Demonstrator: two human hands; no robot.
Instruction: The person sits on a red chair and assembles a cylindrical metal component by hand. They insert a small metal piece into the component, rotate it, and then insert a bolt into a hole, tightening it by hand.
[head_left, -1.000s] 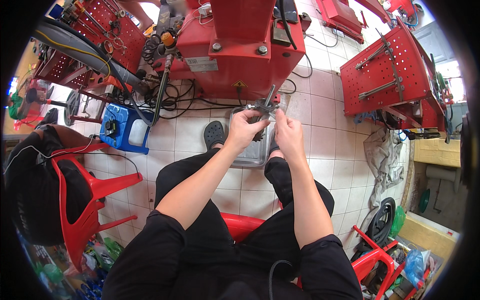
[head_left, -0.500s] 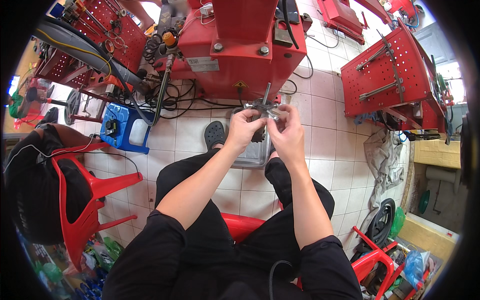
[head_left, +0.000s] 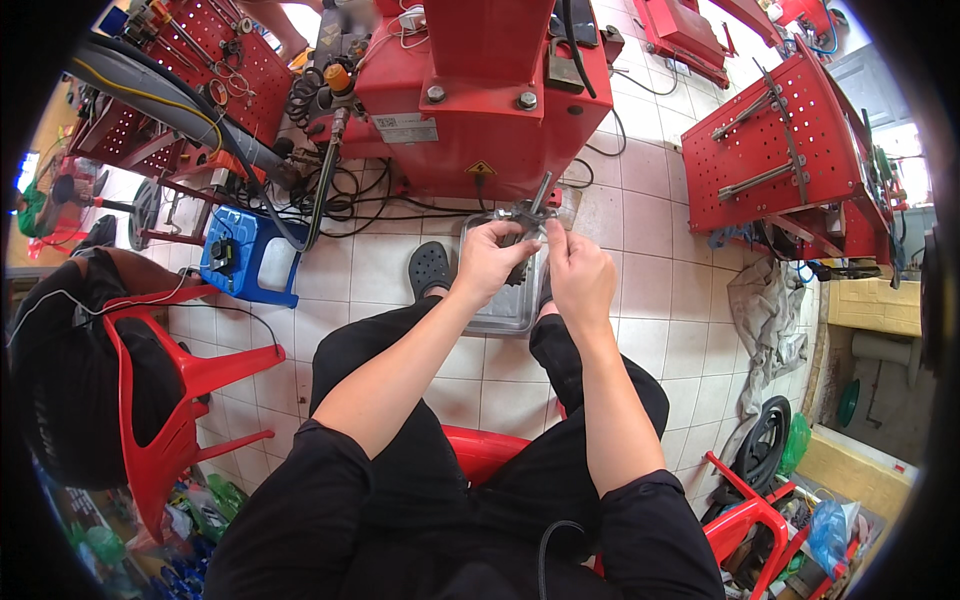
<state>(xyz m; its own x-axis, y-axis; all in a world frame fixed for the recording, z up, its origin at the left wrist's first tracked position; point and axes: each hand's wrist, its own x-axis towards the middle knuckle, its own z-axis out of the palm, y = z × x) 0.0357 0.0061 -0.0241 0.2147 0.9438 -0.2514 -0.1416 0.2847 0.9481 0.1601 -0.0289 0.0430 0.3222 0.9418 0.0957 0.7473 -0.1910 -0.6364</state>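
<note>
A dark metal mechanical part (head_left: 524,213) with a thin grey rod (head_left: 542,188) sticking up out of it is held out in front of my knees. My left hand (head_left: 487,264) grips its near left side between thumb and fingers. My right hand (head_left: 583,277) is closed at its right side, thumb pressed on the curled fingers; whatever is pinched there is too small to make out. Beneath both hands a shallow clear tray (head_left: 497,322) lies on the floor between my feet. The lower end of the part is mostly hidden by my hands.
A big red machine base (head_left: 450,150) stands just ahead, with black cables at its foot. To the left are a blue stool (head_left: 250,262), a red chair (head_left: 190,365) and a seated person (head_left: 75,370). A red perforated tool panel (head_left: 770,150) stands at right, near a grey cloth (head_left: 768,325).
My right hand has turned and curled its fingers in, moving slightly to the right. The rod and metal part have tilted a little to the right. My left hand stays nearly where it was.
</note>
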